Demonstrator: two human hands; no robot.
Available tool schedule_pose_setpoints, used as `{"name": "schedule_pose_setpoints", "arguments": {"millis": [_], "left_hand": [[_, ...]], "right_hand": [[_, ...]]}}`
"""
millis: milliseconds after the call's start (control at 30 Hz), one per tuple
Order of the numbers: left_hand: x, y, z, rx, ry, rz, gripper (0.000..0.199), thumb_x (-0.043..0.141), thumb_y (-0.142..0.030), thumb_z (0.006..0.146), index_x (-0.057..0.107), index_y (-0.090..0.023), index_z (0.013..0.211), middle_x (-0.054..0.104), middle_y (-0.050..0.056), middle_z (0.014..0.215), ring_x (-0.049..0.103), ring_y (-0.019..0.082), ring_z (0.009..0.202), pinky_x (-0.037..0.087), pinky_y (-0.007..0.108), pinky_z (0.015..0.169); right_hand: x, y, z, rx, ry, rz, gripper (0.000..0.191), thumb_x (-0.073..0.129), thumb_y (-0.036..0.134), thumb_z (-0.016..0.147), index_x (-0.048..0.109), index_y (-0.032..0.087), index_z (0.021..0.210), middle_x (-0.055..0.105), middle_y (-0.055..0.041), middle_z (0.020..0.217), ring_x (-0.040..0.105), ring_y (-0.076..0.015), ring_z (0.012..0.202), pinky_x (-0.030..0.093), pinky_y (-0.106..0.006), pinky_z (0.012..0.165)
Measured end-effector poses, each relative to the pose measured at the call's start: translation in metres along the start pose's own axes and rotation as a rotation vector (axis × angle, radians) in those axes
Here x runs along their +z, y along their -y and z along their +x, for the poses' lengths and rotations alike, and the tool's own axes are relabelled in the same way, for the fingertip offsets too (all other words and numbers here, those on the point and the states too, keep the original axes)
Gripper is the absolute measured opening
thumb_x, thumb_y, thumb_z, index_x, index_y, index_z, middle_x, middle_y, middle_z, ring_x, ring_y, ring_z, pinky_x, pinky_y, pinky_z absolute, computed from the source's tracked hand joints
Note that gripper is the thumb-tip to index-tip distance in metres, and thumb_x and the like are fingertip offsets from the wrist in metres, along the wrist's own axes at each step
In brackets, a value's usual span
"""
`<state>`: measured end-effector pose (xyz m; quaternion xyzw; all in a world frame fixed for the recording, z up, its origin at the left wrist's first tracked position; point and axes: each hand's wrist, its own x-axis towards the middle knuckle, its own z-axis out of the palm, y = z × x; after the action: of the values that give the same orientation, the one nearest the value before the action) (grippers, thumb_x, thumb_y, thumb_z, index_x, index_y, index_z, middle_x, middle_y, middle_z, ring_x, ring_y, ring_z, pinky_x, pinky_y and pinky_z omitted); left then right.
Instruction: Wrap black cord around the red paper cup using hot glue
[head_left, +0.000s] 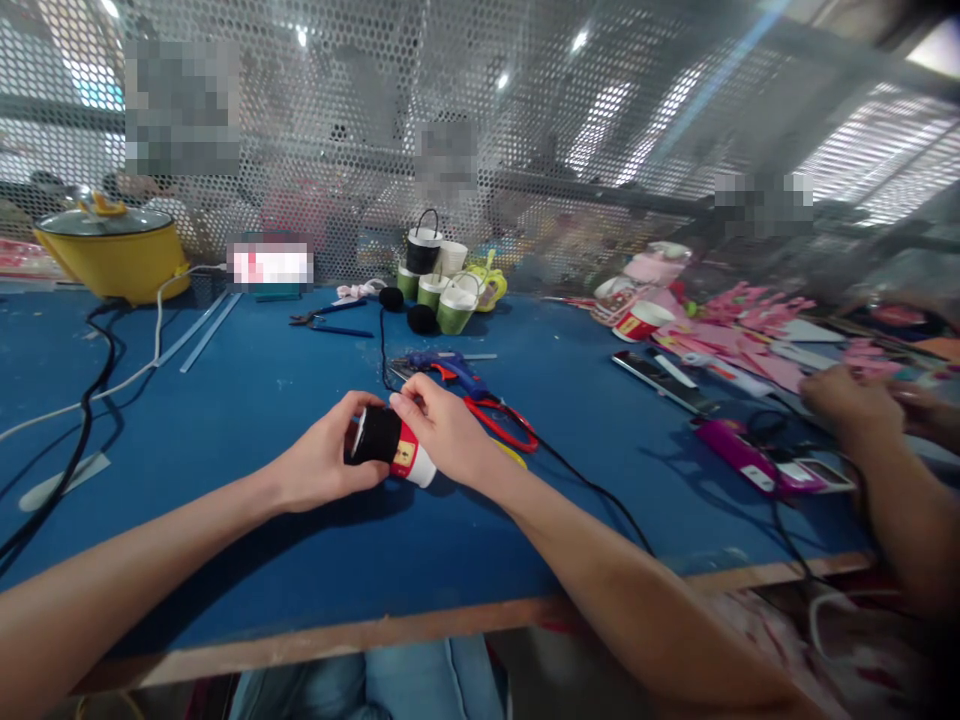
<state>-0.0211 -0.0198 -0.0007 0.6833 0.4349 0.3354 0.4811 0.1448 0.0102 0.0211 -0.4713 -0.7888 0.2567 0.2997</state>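
Note:
A small paper cup point(403, 456) lies on its side between my hands, red and white at one end and wrapped in black yarn at the other. My left hand point(322, 455) curls around the black-wrapped end, thumb below and fingers above. Thumb and forefinger of my right hand point(442, 425) are pinched at the cup's upper side, on the black yarn. From there a strand runs up to a black yarn ball point(391, 298). Just behind my right hand lie a blue glue gun point(457, 372) and red-handled scissors point(517, 436).
Green and black cups point(456, 308) stand at the back beside blue pliers point(337, 325). A yellow pot point(120, 255) is back left, with cables nearby. On the right are phones, a purple tool point(739, 455), pink pieces point(757, 350) and another person's hands point(862, 405).

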Motion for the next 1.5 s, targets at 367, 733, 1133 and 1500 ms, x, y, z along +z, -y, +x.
{"name": "schedule_pose_setpoints", "arguments": {"millis": [367, 733, 1133, 1500], "left_hand": [[0.002, -0.002, 0.000, -0.011, -0.040, 0.054, 0.042, 0.059, -0.028, 0.069, 0.040, -0.018, 0.105, 0.049, -0.001, 0.082, 0.049, 0.014, 0.068, 0.041, 0.026, 0.060], [0.003, -0.003, 0.000, -0.008, -0.047, -0.004, 0.040, 0.058, -0.027, 0.069, 0.039, -0.017, 0.104, 0.048, -0.002, 0.082, 0.047, 0.014, 0.069, 0.040, 0.027, 0.060], [0.003, 0.004, -0.001, 0.113, 0.052, -0.062, 0.041, 0.059, -0.020, 0.070, 0.038, -0.017, 0.106, 0.048, 0.002, 0.091, 0.050, 0.018, 0.083, 0.043, 0.032, 0.074], [0.001, 0.008, -0.005, 0.249, 0.081, -0.254, 0.071, 0.063, -0.020, 0.074, 0.023, -0.026, 0.132, 0.043, 0.004, 0.107, 0.049, 0.019, 0.095, 0.041, 0.033, 0.085]], "right_hand": [[0.004, 0.004, -0.001, 0.004, -0.018, -0.038, 0.019, 0.043, 0.028, 0.088, 0.037, 0.021, 0.070, 0.044, 0.0045, 0.063, 0.042, -0.0116, 0.057, 0.033, -0.027, 0.058], [0.002, 0.005, -0.001, -0.012, -0.010, -0.015, 0.018, 0.043, 0.027, 0.087, 0.041, 0.020, 0.071, 0.048, 0.0022, 0.067, 0.046, -0.0125, 0.062, 0.037, -0.027, 0.061], [-0.007, 0.042, 0.048, -0.065, 0.192, 0.200, 0.009, 0.059, 0.022, 0.077, 0.054, 0.016, 0.072, 0.054, 0.0038, 0.060, 0.048, -0.0086, 0.054, 0.039, -0.023, 0.054], [-0.028, -0.011, 0.092, 0.207, 0.229, -0.288, 0.029, 0.037, 0.020, 0.091, 0.060, 0.011, 0.078, 0.063, -0.0040, 0.070, 0.044, -0.0045, 0.045, 0.036, -0.018, 0.046]]}}
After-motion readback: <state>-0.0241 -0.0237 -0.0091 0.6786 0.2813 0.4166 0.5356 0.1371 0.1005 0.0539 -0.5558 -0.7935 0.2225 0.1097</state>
